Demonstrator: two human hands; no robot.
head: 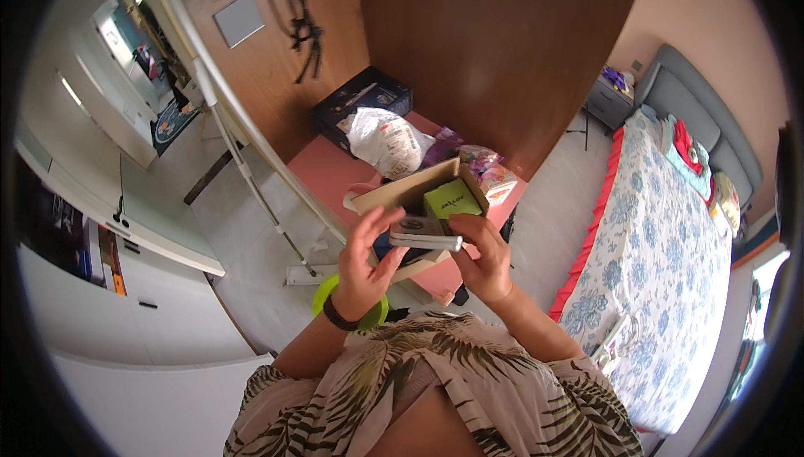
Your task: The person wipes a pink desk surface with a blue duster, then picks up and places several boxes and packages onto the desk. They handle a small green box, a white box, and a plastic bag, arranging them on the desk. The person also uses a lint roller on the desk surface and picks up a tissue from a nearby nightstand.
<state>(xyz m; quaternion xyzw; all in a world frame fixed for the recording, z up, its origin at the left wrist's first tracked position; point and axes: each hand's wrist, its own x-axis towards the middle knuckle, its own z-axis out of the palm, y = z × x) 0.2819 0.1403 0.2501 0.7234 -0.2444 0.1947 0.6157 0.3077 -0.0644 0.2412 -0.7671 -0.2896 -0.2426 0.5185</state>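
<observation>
A flat rectangular case [433, 242] with pale silvery edges is held level in front of me. My left hand [370, 262] grips its left end between thumb and fingers. The right end is pinched by my right hand [485, 257]. Just beyond and below the case stands an uncovered cardboard box [402, 192]. Inside it lies a lime-green carton [451, 198] bearing writing, and something dark blue shows partly behind the case. The case's upper face is blurred, so I cannot tell exactly what it is.
The box rests on a pink shelf [317, 165] beside a white plastic bag [386, 140], purple packets [445, 143] and a dark carton [370, 96]. A flat mop [251, 174] leans at left near a lime-green bucket [326, 294]. A bed [647, 256] stands at right.
</observation>
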